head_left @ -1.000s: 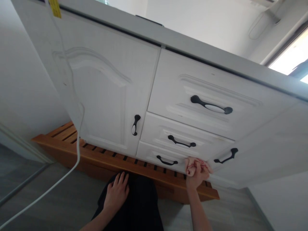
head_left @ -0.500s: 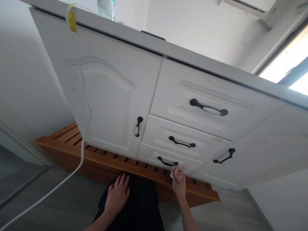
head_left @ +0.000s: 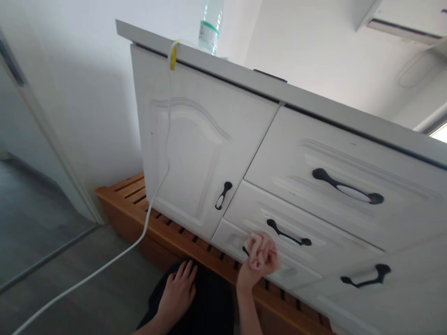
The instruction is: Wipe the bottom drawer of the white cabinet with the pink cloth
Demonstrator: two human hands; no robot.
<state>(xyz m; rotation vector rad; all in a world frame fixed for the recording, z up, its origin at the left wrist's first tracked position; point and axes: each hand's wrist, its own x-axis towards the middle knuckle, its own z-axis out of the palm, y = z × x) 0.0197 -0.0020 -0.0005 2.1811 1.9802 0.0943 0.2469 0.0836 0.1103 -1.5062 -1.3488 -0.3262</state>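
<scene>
Cloth point(head_left: 257, 251) bunched in right hand point(head_left: 260, 260) — against bottom drawer point(head_left: 233, 239); no clear long axis.

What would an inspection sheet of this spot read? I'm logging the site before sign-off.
Surface: white cabinet front, one door, three drawers, black handles.
Job's things: bunched cloth, blurred, at the bottom drawer.
Clutter: plastic bottle on the cabinet top.
Grips: right hand fisted on the cloth; left hand flat on a dark-clothed leg.
Cables: white cord with a yellow tag hangs to the floor.
Surroundings: slatted wooden platform, grey floor, white wall.
</scene>
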